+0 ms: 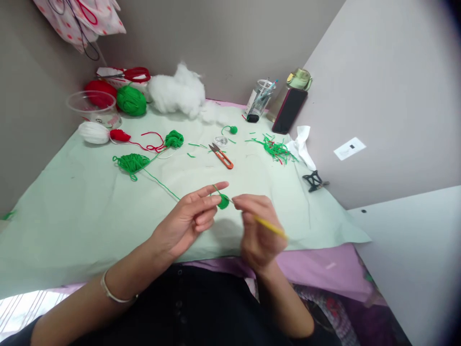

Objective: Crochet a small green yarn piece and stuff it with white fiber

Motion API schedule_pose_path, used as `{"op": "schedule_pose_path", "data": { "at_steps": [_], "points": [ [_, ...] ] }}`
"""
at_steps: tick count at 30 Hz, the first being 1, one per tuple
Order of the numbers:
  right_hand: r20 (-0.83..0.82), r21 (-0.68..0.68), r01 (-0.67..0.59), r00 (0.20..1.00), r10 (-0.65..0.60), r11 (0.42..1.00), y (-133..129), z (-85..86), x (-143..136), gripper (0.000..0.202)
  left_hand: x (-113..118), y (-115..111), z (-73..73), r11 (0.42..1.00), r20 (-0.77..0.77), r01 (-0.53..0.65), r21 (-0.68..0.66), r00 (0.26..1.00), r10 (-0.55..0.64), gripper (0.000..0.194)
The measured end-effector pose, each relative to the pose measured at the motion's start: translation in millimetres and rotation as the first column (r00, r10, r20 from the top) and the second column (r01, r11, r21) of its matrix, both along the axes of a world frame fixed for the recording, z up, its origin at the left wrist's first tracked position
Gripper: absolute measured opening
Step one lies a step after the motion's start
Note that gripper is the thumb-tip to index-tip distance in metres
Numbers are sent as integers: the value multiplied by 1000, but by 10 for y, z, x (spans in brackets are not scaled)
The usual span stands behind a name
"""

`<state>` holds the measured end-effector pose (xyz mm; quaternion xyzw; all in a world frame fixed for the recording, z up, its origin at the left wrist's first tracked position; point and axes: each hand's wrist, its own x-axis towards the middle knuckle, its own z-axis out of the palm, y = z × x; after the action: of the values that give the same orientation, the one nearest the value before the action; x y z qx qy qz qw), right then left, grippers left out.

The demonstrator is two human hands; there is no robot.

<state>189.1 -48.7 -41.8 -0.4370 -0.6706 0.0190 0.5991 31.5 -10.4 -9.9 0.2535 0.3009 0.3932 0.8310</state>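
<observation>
Over the near half of the pale green cloth [90, 230], there's a little round green yarn piece [224, 202] sitting right at the tip of the left thumb, just below the stretched-out index finger. So the left hand [187, 211] has it pinched by its left edge, with most of the piece poking out past the thumb toward the other hand. Can't tell which finger backs it up from behind, that bit's hidden. The index finger is held out straight with a green strand running from it down to the piece, and the lower fingers are loosely curled underneath, clear of it.

Right hand [261, 226] is a bit blurry, but it's closed around a yellow-handled tool [271, 226], thumb and index bunched near the front. The thin shaft sticks out past those fingertips and points at the right side of the piece. Whether the tip is actually in the stitches, I can't make out. Those right fingertips are just beside the piece, with a small gap between.

A green strand also runs from the loose green yarn heap [132, 163] across the cloth to the left hand. Beyond the hands lie some orange snips [225, 160], blades a little apart, and past them a tiny green ball [233, 129]. Green and red yarn scraps [275, 149] are piled off to the right.
</observation>
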Motion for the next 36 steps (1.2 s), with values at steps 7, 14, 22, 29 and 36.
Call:
{"op": "schedule_pose_path", "data": {
  "at_steps": [7,14,22,29,36],
  "points": [
    [-379,-164,-210,915,135,964,44,113,-18,21,20,-45,13,996,-77,-6,93,997,13,32],
    [127,25,31,991,-34,999,-9,-15,-36,34,75,-36,-34,998,-65,-34,48,997,37,32],
    [-534,-214,-288,834,136,933,63,84,36,19,-12,2,-27,997,-26,-43,68,999,44,25],
    [-564,-270,-350,812,147,897,71,69,53,20,12,-45,-7,988,-93,-33,148,995,47,29],
    [-574,-248,-381,798,182,891,30,133,85,22,-25,-33,22,983,-150,-26,183,987,54,26]
  ]
}}
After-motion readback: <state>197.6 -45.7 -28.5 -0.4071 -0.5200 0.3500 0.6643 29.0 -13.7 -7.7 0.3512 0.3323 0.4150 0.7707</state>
